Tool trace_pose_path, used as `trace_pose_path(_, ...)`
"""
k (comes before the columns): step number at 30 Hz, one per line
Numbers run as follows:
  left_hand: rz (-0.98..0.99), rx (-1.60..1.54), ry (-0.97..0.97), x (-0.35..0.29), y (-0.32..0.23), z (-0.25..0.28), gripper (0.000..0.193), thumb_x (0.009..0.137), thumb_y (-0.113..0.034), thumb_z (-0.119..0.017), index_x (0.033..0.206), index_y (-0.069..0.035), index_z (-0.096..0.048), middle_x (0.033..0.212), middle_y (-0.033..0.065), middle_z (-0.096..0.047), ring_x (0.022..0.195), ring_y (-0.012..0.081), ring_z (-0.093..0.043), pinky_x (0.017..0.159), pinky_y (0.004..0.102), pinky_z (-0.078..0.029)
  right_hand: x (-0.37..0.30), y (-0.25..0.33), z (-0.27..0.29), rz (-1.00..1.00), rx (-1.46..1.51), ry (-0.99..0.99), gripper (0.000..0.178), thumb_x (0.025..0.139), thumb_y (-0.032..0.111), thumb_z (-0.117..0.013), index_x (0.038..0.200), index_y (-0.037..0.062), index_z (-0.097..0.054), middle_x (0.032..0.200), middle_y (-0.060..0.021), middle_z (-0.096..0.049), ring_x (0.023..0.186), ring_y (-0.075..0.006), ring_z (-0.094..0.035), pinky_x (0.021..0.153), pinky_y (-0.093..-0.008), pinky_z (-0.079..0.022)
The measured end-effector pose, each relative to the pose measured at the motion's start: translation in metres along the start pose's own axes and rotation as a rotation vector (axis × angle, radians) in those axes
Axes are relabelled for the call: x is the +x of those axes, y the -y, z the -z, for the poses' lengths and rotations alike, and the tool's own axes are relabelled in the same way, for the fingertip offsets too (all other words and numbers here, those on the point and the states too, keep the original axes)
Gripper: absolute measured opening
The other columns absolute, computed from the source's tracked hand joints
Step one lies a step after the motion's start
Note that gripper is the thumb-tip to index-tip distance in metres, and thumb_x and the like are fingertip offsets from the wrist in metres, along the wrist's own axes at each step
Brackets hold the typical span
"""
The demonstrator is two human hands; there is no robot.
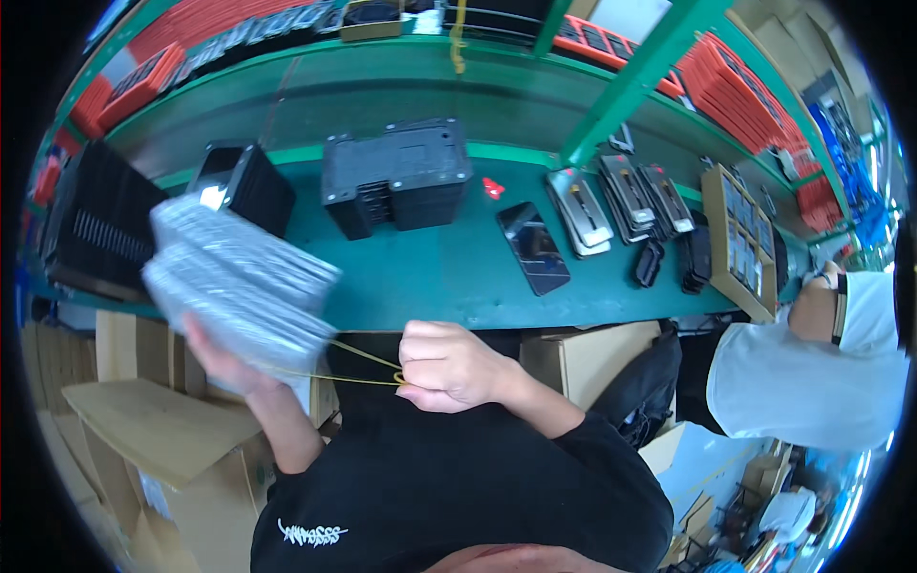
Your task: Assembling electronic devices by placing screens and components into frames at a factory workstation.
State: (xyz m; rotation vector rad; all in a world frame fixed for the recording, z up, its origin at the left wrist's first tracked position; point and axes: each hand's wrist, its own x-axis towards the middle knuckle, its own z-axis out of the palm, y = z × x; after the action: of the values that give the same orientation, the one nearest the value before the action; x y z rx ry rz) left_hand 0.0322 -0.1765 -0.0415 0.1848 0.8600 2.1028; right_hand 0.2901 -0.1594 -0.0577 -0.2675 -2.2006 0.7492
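My left hand (224,361) is closed around the near side of a plastic-wrapped silvery stack (239,286), lifted off the bench at the left and blurred by motion. A thin yellow rubber band (368,358) runs from the stack's right end, drawn out in two strands. Its other end is hooked in my right hand (447,368), whose fingers are folded into a fist in front of my chest. What lies inside the wrapping cannot be made out clearly.
On the green bench (411,286) stand black plastic stacks (396,177), a dark phone (533,248), silvery flat parts (580,212) and a cardboard tray (740,239). Open cardboard boxes (172,430) sit below at left. A person in a white shirt (812,382) is at the right.
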Motion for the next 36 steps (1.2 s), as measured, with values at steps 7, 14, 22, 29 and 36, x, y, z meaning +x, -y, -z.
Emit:
trace_pose_path(7,-0.403,-0.003,0.018,0.008,-0.012,-0.021,0.062,0.105,-0.044,-0.044,0.157,-0.010,-0.035,0.158,0.0144,-0.040,0.141,0.0396,-0.043,0.115,0.0601,-0.036,-0.007,-0.007,0.030,-0.147,-0.057,-0.015,0.015,0.089,0.017,-0.072,0.081,0.0068,-0.063,0.085,-0.0085,-0.058,0.086,-0.0294,-0.061,0.074,-0.0385,-0.051)
trace_pose_path(14,0.428,-0.156,1.104,0.045,-0.001,0.072,0.064,0.104,-0.047,-0.050,0.153,-0.007,-0.036,0.145,0.0154,-0.049,0.121,0.0373,-0.058,0.093,0.0612,-0.051,-0.115,-0.006,0.196,-0.759,-1.141,-0.756,0.014,0.099,0.010,-0.061,0.095,-0.0013,-0.068,0.088,-0.0183,-0.067,0.079,-0.0325,-0.068,0.071,-0.0395,-0.053)
trace_pose_path(22,0.600,-0.165,0.947,0.005,0.041,0.055,0.056,0.105,-0.043,-0.051,0.147,-0.009,-0.038,0.128,0.0114,-0.052,0.114,0.0329,-0.056,0.089,0.0582,-0.049,-0.228,0.011,0.250,-1.297,-1.206,-0.785,0.025,0.100,0.020,-0.062,0.092,-0.0035,-0.065,0.084,-0.0256,-0.065,0.079,-0.0447,-0.064,0.069,-0.0479,-0.050)
trace_pose_path(29,0.789,-0.344,0.813,0.003,0.058,0.045,0.065,0.104,-0.046,-0.049,0.154,-0.008,-0.034,0.139,0.0180,-0.050,0.118,0.0353,-0.056,0.094,0.0617,-0.048,-0.242,-0.030,0.237,-1.353,-1.266,-0.467,0.033,0.098,0.025,-0.063,0.116,-0.0010,-0.069,0.096,-0.0255,-0.072,0.085,-0.0446,-0.070,0.077,-0.0466,-0.056)
trace_pose_path(36,1.015,0.197,0.555,-0.006,0.070,0.048,0.071,0.106,-0.053,-0.038,0.154,-0.001,-0.036,0.150,0.0178,-0.051,0.126,0.0282,-0.061,0.106,0.0466,-0.050,-0.016,-0.005,0.077,-0.133,-0.619,-0.150,0.053,0.078,0.005,-0.076,0.129,0.0093,-0.065,0.143,-0.0145,-0.058,0.136,-0.0347,-0.051,0.115,-0.0571,-0.034)
